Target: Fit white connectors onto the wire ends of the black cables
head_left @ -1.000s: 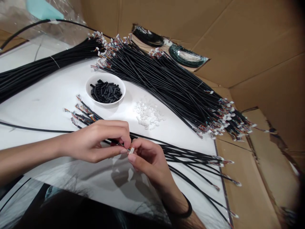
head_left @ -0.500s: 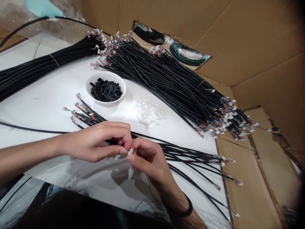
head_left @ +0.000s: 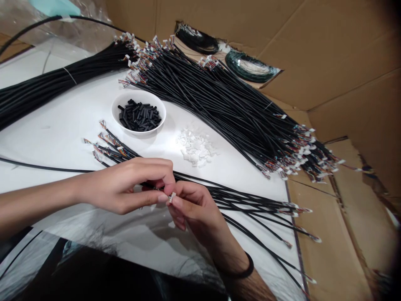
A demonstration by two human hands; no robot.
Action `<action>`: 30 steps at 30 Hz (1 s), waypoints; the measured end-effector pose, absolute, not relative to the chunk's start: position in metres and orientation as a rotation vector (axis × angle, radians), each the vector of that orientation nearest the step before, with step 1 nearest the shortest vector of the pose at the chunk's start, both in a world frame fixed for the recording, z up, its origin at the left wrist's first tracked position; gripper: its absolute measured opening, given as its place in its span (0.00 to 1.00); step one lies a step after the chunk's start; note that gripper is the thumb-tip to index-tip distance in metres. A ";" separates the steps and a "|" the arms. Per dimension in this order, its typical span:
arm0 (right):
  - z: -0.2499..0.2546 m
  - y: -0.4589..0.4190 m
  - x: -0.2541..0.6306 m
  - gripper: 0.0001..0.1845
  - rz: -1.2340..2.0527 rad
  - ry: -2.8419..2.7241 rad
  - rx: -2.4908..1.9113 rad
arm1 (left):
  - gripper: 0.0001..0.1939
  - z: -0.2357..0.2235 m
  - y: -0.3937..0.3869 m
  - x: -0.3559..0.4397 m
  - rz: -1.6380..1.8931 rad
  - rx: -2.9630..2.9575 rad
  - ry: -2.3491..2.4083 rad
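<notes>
My left hand [head_left: 125,186] is closed in a pinch on the end of a thin black cable, just above the white table [head_left: 62,125]. Fingertip to fingertip with it, my right hand [head_left: 191,207] pinches a small white connector [head_left: 172,196] at that cable end. The cable itself is mostly hidden by my fingers. Under and beyond both hands lies a small fan of black cables [head_left: 238,202] with coloured wire ends. Just behind the hands sit a white bowl [head_left: 138,112] of short black tube pieces and a loose pile of white connectors [head_left: 196,147].
A big bundle of black cables [head_left: 219,104] with fitted connectors runs diagonally across the table's back. Another tied black bundle [head_left: 46,88] lies at the left. Cardboard walls [head_left: 313,62] surround the back and right, with coiled cables [head_left: 250,69] on a ledge.
The view has tilted slightly. My right hand has turned a little, its fingers curling under, while both hands stay pinched together on the connector and cable end.
</notes>
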State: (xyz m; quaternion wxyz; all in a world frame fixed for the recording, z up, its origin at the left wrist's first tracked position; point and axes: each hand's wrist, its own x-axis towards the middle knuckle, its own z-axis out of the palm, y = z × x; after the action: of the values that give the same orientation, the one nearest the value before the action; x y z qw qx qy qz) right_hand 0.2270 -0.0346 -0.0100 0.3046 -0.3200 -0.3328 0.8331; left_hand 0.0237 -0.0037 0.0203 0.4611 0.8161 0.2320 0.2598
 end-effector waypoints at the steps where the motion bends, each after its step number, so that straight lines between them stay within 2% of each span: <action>1: -0.010 -0.035 0.227 0.14 2.204 -0.886 -0.847 | 0.03 0.020 -0.004 0.024 0.639 2.007 0.575; 14: -0.009 -0.036 0.223 0.16 2.169 -0.949 -0.827 | 0.06 0.021 -0.003 0.024 0.622 1.803 0.531; 21: 0.002 -0.038 0.223 0.15 1.790 -1.295 -0.967 | 0.10 0.014 -0.008 0.026 0.539 1.370 0.545; 30: 0.006 -0.042 0.221 0.07 1.458 -1.574 -1.003 | 0.12 0.003 -0.009 0.030 0.532 1.098 0.548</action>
State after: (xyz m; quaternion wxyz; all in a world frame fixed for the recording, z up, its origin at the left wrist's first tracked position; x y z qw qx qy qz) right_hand 0.2210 -0.0415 0.0063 0.3771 -0.3922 -0.6155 0.5703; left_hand 0.0301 -0.0086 0.0035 0.7847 0.5089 0.2542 0.2464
